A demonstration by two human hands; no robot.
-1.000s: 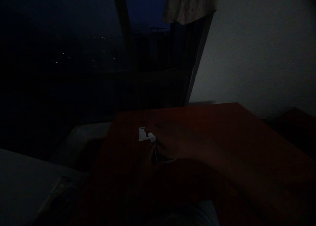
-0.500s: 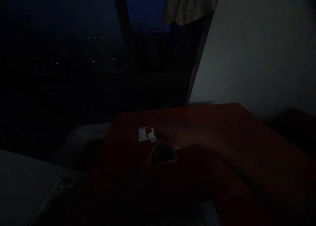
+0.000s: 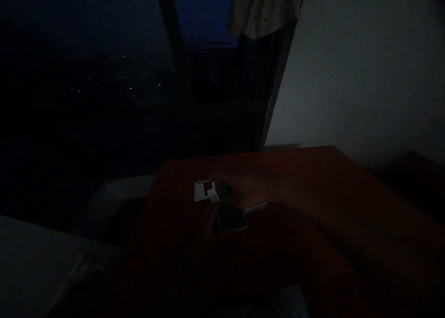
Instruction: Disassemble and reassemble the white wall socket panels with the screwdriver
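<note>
The scene is very dark, so details are faint. My left hand (image 3: 207, 225) is curled round the left side of a dark flat rectangle with pale edges (image 3: 233, 219), perhaps a phone, low over the table. Just beyond it, my right hand (image 3: 245, 186) reaches in from the right with bent fingers; what they grip is unclear. A green patch (image 3: 225, 193) shows beneath that hand, beside a small white piece (image 3: 213, 193). Left of these lies a white frame-like rectangle (image 3: 200, 192) on the table. A pale strip (image 3: 257, 207) sticks out below my right wrist.
The reddish-brown table (image 3: 299, 165) stands against a pale wall (image 3: 354, 77) and a dark window (image 3: 215, 86) with small lights outside. A curtain's lower edge (image 3: 264, 16) hangs above. At lower left is a pale surface (image 3: 41, 257).
My right hand has shifted back from the dark rectangle, uncovering its face, the green patch and the pale strip. My left hand stays round the rectangle. The view has tilted slightly.
</note>
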